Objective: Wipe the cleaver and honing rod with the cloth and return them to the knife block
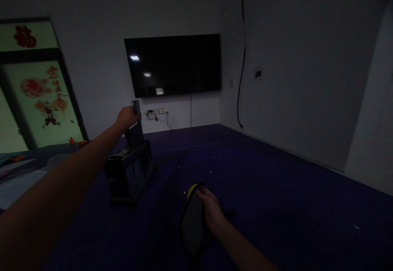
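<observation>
My left hand (128, 116) is closed around a dark upright piece (135, 134) with a shiny top end. That piece stands over the top of a black box-shaped case (138, 175) with a glossy side panel. In the dim light I cannot tell whether the two are joined. My right hand (211, 210) grips the edge of a grey pouch-like item (192, 224) with black trim, thumb on top. Something yellow (192, 190) shows at the pouch's upper edge. What lies behind the right fingers is hidden.
The dark purple floor (260, 189) has several small white scraps on it. A television (175, 66) hangs on the wall above power sockets (161, 111). A black cable (241, 86) dangles at the right. Papers or cloths (27, 185) lie at the left near a decorated door (46, 99).
</observation>
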The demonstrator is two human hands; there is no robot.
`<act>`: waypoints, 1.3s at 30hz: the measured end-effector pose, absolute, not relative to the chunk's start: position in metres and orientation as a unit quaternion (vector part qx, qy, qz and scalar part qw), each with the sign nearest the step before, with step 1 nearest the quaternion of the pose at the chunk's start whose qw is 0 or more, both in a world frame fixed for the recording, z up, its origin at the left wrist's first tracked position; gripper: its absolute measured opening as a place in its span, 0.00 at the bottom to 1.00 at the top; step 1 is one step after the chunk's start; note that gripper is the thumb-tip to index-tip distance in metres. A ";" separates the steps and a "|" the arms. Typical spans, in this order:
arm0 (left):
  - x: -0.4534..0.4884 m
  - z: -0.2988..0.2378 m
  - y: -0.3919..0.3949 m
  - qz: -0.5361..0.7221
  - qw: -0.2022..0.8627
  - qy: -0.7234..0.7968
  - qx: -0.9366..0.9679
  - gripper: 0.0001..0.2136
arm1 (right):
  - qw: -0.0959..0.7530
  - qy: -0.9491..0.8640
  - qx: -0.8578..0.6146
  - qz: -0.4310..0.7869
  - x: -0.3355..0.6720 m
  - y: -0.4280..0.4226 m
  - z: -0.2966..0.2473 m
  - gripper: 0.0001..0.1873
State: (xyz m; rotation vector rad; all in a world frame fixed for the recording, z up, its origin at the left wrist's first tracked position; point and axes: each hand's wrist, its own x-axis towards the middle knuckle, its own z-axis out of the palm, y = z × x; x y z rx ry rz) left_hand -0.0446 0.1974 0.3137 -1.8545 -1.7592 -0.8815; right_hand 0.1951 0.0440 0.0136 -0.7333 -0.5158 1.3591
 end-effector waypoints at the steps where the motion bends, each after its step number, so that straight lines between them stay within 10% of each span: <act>1: -0.043 0.311 0.198 -0.314 0.218 -0.640 -0.667 0.13 | 0.686 -0.231 -0.326 0.607 0.195 0.044 0.014 0.15; 39: -0.051 0.247 0.204 -0.233 0.323 -0.639 -0.658 0.29 | 0.683 -0.213 -0.344 0.609 0.197 0.049 0.009 0.19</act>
